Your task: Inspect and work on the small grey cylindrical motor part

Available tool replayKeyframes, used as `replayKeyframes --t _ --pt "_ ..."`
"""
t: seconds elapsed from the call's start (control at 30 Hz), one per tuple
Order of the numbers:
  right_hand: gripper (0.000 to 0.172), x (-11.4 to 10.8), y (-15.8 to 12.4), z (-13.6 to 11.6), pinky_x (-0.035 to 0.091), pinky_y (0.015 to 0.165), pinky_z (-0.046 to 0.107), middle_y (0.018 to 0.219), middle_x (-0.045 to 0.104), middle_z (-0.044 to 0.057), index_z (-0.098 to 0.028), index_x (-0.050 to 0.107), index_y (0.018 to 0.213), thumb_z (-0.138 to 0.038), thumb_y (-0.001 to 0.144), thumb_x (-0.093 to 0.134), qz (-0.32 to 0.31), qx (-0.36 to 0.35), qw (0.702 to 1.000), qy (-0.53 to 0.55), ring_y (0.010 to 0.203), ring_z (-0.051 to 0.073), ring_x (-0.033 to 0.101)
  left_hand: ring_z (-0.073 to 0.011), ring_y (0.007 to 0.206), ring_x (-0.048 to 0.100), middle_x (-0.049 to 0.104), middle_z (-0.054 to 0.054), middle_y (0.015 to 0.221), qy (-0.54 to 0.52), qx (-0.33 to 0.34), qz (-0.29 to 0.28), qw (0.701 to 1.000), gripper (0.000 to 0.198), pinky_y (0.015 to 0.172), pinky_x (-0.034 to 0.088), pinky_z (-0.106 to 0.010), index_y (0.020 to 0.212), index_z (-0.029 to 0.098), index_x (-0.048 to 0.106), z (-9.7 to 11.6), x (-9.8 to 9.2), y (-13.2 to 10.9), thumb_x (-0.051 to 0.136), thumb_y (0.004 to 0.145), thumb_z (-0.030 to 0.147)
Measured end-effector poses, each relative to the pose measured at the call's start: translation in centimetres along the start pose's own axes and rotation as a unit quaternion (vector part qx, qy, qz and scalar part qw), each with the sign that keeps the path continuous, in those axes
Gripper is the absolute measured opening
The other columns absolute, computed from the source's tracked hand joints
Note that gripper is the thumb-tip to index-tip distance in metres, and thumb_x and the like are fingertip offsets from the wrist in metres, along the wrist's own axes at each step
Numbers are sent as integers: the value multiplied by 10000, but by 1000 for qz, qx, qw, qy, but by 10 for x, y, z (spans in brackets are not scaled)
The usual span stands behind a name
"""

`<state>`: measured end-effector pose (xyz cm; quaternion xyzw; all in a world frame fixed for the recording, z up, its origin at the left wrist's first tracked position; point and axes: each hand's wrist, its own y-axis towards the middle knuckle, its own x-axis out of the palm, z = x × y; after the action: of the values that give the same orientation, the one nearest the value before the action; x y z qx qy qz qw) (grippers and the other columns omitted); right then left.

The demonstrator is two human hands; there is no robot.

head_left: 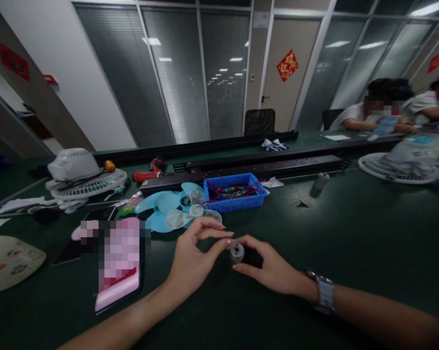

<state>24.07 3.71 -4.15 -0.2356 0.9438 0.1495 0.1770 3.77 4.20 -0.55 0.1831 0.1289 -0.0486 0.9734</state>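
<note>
A small cylindrical metal electric motor [237, 253] stands upright on the dark green table, its short shaft pointing up. My right hand [273, 267] grips it between thumb and index finger from the right. To its upper left, my left hand [195, 250] has its fingers stretched out. The left thumb tip is at the motor's rim, close to the right index finger; I cannot tell whether they touch. Another similar motor [322, 181] stands farther back to the right. Beyond my left hand lie pale blue fan blades [164, 201] in a pile.
A blue bin [237, 199] holds wired circuit boards. Behind it lie long black rails [241, 167] and a red power drill [148, 172]. White fan parts [84, 175] sit left, others [405, 163] right. A pink-covered phone [120, 291] lies at left. Two people work at far right.
</note>
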Motion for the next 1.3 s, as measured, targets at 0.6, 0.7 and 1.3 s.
replayKeyframes --t 0.6,0.7,1.3 --pt "305 0 1 4 484 874 299 1050 657 -4 -223 595 1118 -264 847 730 -1 10 1000 12 979 172 619 -222 880 748 776 33 811 10 -14 -44 999 278 962 478 -396 882 238 571 6 3 3 796 726 189" --pt "287 2 -1 6 480 845 289 1027 645 -9 -220 587 1103 -267 854 722 0 -2 1000 9 952 167 614 -218 857 749 780 40 811 10 -33 -88 996 273 978 450 -420 924 246 573 2 16 6 776 752 183" --pt "335 -1 0 -1 474 898 300 1097 667 2 -228 597 1155 -238 848 731 -6 0 1000 8 1010 170 622 -212 709 705 654 68 598 72 -46 -51 995 335 761 486 -338 865 218 584 -11 2 -8 847 672 293"
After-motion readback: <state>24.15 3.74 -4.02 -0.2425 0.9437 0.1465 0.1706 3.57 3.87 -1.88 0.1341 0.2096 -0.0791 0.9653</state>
